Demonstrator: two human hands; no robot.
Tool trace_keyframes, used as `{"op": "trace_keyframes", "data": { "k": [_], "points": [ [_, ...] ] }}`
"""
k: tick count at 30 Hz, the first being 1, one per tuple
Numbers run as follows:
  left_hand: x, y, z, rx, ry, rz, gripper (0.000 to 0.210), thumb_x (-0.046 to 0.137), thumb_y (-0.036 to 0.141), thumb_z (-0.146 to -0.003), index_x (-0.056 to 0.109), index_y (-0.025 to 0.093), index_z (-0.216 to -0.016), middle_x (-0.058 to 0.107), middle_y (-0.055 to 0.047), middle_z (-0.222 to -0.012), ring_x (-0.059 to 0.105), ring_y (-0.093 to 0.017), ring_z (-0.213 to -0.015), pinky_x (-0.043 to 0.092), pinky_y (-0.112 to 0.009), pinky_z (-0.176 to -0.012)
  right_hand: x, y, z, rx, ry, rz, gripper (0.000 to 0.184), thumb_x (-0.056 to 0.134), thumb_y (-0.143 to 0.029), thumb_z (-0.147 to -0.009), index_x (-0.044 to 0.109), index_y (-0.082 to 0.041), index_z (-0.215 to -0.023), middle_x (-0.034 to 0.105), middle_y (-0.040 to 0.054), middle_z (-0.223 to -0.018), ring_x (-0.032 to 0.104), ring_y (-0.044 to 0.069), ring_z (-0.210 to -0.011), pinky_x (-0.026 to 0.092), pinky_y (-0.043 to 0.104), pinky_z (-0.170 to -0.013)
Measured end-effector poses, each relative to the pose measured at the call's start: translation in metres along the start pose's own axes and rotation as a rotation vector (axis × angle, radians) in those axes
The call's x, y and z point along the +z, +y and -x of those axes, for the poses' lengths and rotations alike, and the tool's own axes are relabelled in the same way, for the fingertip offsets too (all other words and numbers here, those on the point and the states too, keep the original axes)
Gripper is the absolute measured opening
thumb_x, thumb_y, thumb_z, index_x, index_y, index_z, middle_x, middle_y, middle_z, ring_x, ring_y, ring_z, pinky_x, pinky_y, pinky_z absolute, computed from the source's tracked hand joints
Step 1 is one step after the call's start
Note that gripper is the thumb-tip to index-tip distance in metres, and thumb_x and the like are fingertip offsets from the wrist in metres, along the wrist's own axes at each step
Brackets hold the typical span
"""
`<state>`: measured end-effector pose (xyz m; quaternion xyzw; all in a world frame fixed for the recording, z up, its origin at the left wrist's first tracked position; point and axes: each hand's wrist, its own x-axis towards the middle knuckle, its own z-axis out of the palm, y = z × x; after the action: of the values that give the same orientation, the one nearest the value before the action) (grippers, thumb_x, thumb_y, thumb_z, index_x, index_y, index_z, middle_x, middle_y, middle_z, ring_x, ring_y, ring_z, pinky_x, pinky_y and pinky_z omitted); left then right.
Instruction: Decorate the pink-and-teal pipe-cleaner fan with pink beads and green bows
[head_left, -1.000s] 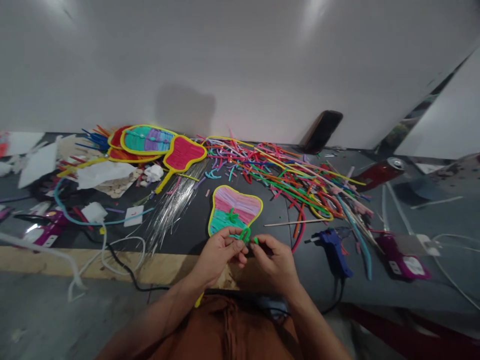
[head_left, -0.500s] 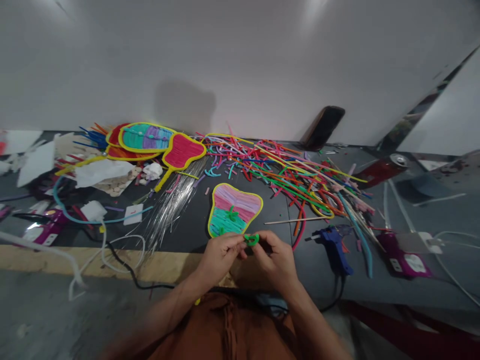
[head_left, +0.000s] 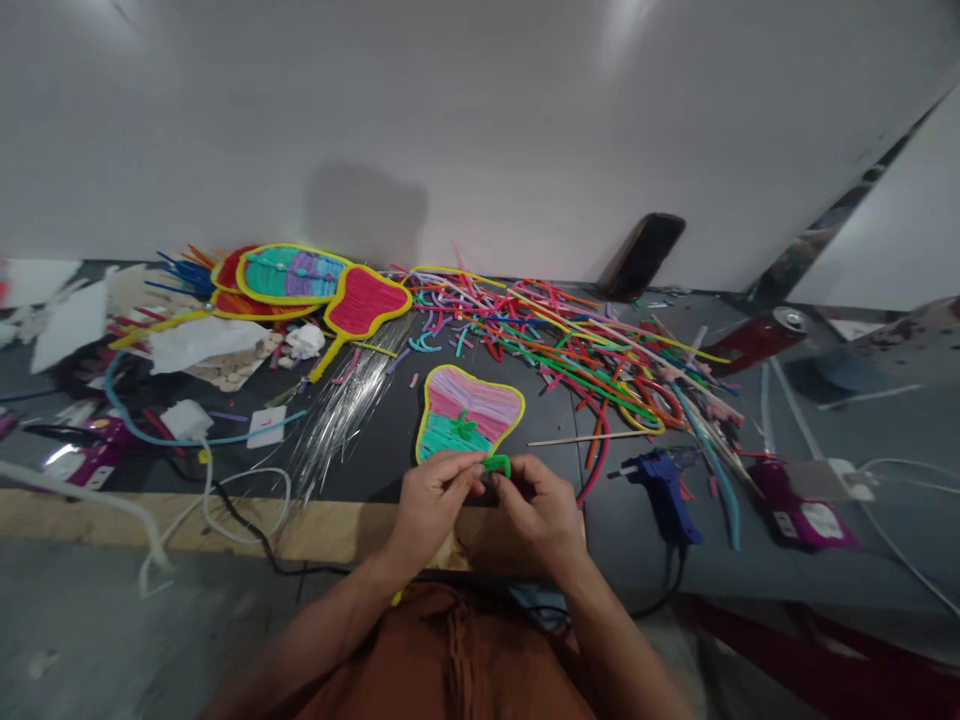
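Note:
Between my two hands is a bent green pipe cleaner [head_left: 496, 464], pinched from both sides just above the table's near edge. My left hand [head_left: 435, 500] grips its left part with thumb and forefinger. Closed on its right end is my right hand [head_left: 541, 508]. Right behind the hands lies a flat wing-like shape [head_left: 480, 405] with a yellow outline and lilac, pink and turquoise bands. A small green pipe-cleaner piece [head_left: 464, 426] sits on its middle. My hands cover its lower edge.
Loose coloured pipe cleaners [head_left: 555, 330] spread along the back, near a leaning phone [head_left: 643, 255]. At right are a blue glue gun [head_left: 666, 495], a wooden stick [head_left: 589, 439] and a red can [head_left: 757, 340]. Finished yellow-edged shapes [head_left: 367, 302], silvery strands [head_left: 349, 410] and white cables [head_left: 247, 540] occupy the left.
The green pipe cleaner has gone from a rounded loop to a flatter, angular bend. Both hands have shifted slightly up and left, covering more of the banded shape's lower edge.

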<state>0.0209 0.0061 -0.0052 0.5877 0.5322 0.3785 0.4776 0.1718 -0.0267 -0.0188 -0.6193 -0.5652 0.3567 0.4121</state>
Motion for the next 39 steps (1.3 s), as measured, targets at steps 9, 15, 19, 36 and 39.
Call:
{"op": "trace_keyframes", "data": {
  "k": [9, 15, 19, 36, 39],
  "points": [
    [0.001, 0.004, -0.005, -0.330, -0.139, 0.385, 0.039, 0.073, 0.028, -0.063, 0.065, 0.013, -0.099, 0.060, 0.004, -0.055, 0.057, -0.011, -0.049, 0.047, -0.023, -0.056, -0.001, -0.007, 0.004, -0.077, 0.063, 0.061, 0.015, 0.053, -0.027, -0.083, 0.063, -0.017, -0.078, 0.064, 0.0001, -0.064, 0.055, 0.012, -0.055, 0.044, 0.020, -0.056],
    [0.001, 0.004, -0.006, -0.375, -0.163, 0.431, 0.024, 0.077, 0.030, -0.058, 0.065, 0.014, -0.071, 0.059, 0.004, -0.048, 0.052, -0.008, -0.044, 0.044, -0.021, -0.051, -0.003, -0.003, 0.008, -0.126, -0.008, 0.065, 0.013, 0.056, -0.027, -0.084, 0.065, -0.019, -0.086, 0.068, 0.0016, -0.072, 0.061, 0.013, -0.061, 0.047, 0.021, -0.060],
    [0.002, 0.001, -0.006, -0.400, -0.152, 0.499, 0.028, 0.079, 0.033, -0.057, 0.062, 0.014, -0.071, 0.057, 0.005, -0.048, 0.051, -0.008, -0.043, 0.044, -0.021, -0.049, -0.001, 0.002, 0.011, -0.069, 0.009, -0.016, 0.011, 0.059, -0.028, -0.083, 0.066, -0.020, -0.083, 0.069, 0.0009, -0.069, 0.062, 0.013, -0.059, 0.049, 0.021, -0.058],
    [-0.002, 0.004, -0.003, -0.304, -0.368, 0.175, 0.015, 0.063, 0.027, -0.068, 0.059, 0.016, -0.059, 0.054, 0.004, -0.047, 0.049, -0.008, -0.044, 0.036, -0.018, -0.046, -0.005, 0.008, 0.006, -0.389, 0.122, 0.110, 0.009, 0.063, -0.024, -0.080, 0.071, -0.023, -0.077, 0.064, 0.0086, -0.094, 0.060, 0.017, -0.077, 0.051, 0.029, -0.064],
    [-0.004, 0.003, -0.003, -0.264, -0.445, 0.030, 0.013, 0.056, 0.021, -0.071, 0.059, 0.017, -0.059, 0.054, 0.005, -0.046, 0.047, -0.008, -0.042, 0.033, -0.018, -0.045, -0.009, 0.009, 0.002, -0.434, 0.015, 0.090, 0.012, 0.060, -0.023, -0.082, 0.069, -0.023, -0.075, 0.067, 0.0073, -0.087, 0.060, 0.019, -0.080, 0.050, 0.031, -0.069]
  ]
}}
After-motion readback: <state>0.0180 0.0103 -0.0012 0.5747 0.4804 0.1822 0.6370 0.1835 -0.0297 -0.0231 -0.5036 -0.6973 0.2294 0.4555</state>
